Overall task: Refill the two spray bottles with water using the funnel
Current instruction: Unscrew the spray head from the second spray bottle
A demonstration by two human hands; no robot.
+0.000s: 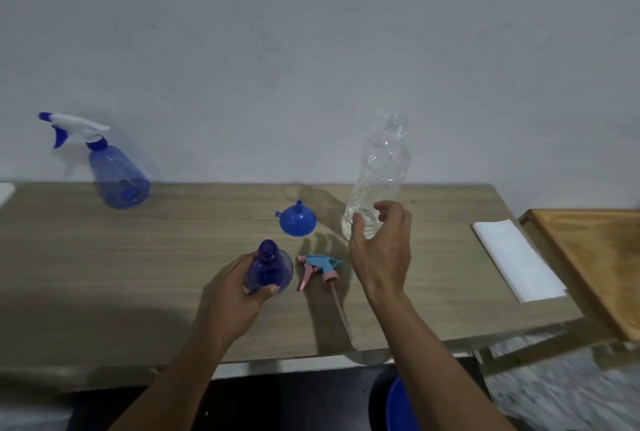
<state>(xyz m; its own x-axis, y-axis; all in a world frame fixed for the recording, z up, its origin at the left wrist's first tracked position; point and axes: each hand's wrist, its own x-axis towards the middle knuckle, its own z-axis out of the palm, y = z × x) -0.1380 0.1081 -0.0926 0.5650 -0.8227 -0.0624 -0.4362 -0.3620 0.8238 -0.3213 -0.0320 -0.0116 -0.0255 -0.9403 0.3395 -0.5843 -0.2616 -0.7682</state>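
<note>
Fingers of the left hand (239,295) wrap the lower body of the open blue spray bottle (269,269), thumb across its near side; the bottle stands on the table (138,257) with its neck uncapped. Right hand (379,250) sits at the base of the clear plastic bottle (379,174), fingers curled loosely around it; whether they press the plastic cannot be told; the bottle leans slightly left, cap off, apparently with a little water at the bottom. Between the two hands lies the detached pink-and-blue trigger head (320,269) with its dip tube trailing toward the near edge; the blue funnel (297,221) lies mouth toward the camera, spout pointing away, just behind the open bottle, touched by neither hand. Second spray bottle (114,170), translucent blue with a white-and-blue trigger fitted, stands at the far left of the table, well apart. Table surface is pale wood grain, set against a plain whitish wall (311,49); a folded white cloth (516,257) lies at the right end, beside a wooden tray (595,257).
</note>
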